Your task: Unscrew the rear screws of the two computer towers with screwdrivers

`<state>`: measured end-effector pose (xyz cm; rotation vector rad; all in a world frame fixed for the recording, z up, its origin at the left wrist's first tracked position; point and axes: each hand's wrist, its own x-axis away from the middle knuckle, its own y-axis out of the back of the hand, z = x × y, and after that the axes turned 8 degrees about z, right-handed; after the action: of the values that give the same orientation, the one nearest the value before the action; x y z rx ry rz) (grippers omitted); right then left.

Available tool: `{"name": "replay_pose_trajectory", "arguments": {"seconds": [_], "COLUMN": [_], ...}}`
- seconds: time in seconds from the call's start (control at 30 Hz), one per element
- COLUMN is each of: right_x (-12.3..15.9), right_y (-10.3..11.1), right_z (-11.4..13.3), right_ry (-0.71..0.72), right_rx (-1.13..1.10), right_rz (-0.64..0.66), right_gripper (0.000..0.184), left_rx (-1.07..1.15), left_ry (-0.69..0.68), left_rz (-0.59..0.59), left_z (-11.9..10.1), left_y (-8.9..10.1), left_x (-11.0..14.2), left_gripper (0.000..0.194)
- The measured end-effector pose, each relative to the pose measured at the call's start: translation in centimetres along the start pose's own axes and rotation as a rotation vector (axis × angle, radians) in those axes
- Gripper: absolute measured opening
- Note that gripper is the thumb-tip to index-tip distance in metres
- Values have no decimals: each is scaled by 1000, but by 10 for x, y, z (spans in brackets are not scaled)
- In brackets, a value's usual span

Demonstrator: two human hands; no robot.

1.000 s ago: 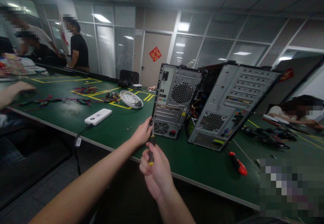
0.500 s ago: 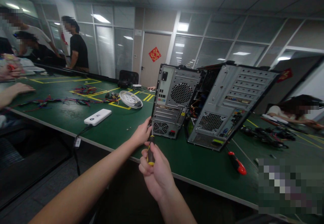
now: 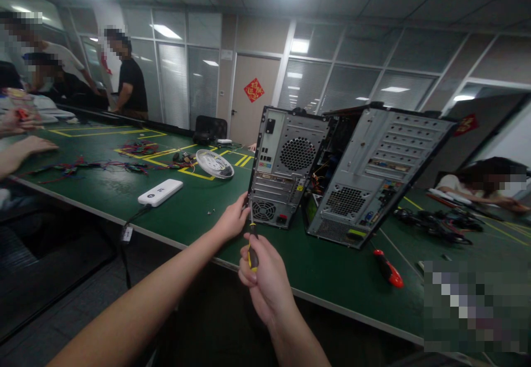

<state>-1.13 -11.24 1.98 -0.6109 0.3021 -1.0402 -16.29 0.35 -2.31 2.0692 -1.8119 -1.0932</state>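
My right hand [image 3: 267, 273] is closed around the black-and-yellow handle of a screwdriver [image 3: 253, 245]. Its thin shank points up at the lower left corner of a computer tower [image 3: 259, 191], whose back faces me; whether the tip touches it, I cannot tell. My left hand [image 3: 233, 218] grips that same lower left edge, the thumb close to the shank and the other fingers partly hidden along the side. Right beside this tower stands a second computer tower [image 3: 348, 173], appearing tilted, with its ports facing me.
On the green table [image 3: 199, 217] lie a white power bank [image 3: 161, 192] with a cable, small screws [image 3: 211, 212], a round white cover [image 3: 214, 163] and wired boards [image 3: 78, 165]. A red-and-black screwdriver [image 3: 389, 269] and black cables [image 3: 440, 224] are at right. Other people sit or stand around.
My right hand has shifted slightly to the right, and the screwdriver's handle has swung right with it. My left hand and both towers have stayed in place.
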Motion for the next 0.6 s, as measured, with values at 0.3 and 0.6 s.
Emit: {"name": "replay_pose_trajectory", "arguments": {"seconds": [0.3,0.6], "right_x": [-1,4], "right_y": [-1,-5], "right_z": [6,1], "right_ry": [-16,-10], "right_rx": [11,16], "right_rz": [0,-2], "right_gripper": [44,45], "left_rx": [-10,7], "left_ry": [-7,-20], "left_rz": [-10,-10], "left_z": [3,0], "left_y": [-1,0], "left_x": [0,0], "left_gripper": [57,56]}}
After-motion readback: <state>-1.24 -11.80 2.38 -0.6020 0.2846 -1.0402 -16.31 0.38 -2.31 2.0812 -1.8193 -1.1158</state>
